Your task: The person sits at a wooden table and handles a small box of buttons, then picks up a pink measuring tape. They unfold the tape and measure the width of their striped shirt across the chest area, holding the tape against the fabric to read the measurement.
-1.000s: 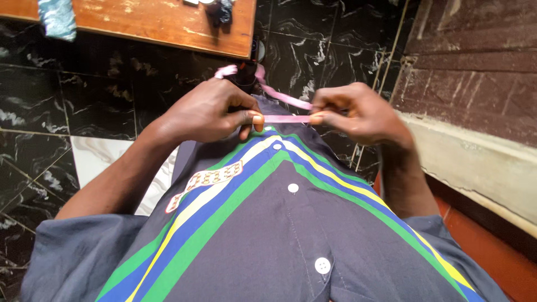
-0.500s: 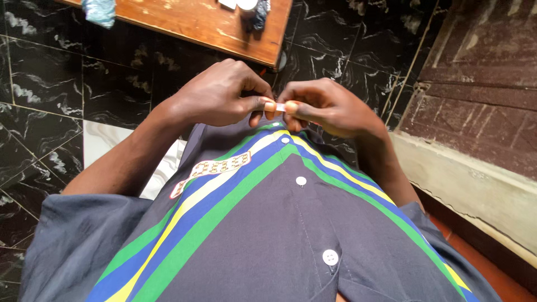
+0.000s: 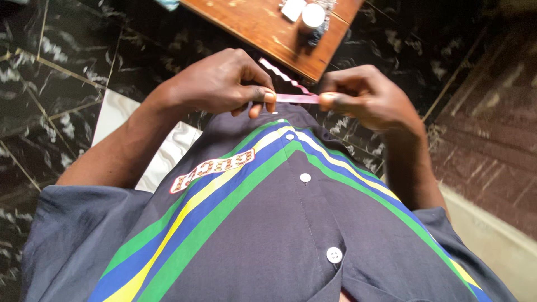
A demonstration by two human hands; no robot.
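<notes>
Nearest me, a dark button-up shirt with green, blue and yellow stripes (image 3: pixel 263 223). Above it, left hand (image 3: pixel 215 84) and right hand (image 3: pixel 366 98) pinch a thin pink ribbon (image 3: pixel 297 98) taut between them — brown wooden table (image 3: pixel 263 25) beyond.

Dark buttoned shirt with coloured stripes, seen from above against a black marble floor and a wooden table.

The shirt (image 3: pixel 268 235) is dark grey, with green, blue and yellow stripes meeting in a V and white buttons (image 3: pixel 334 255) running down the middle. A wooden table (image 3: pixel 263 25) sits at the top, bearing a small round white object (image 3: pixel 313 15) beside a pale square one (image 3: pixel 292 8). The floor (image 3: pixel 61 61) is black marble tile with one white tile (image 3: pixel 162 151). A reddish-brown wall (image 3: pixel 486 140) rises at the right.
</notes>
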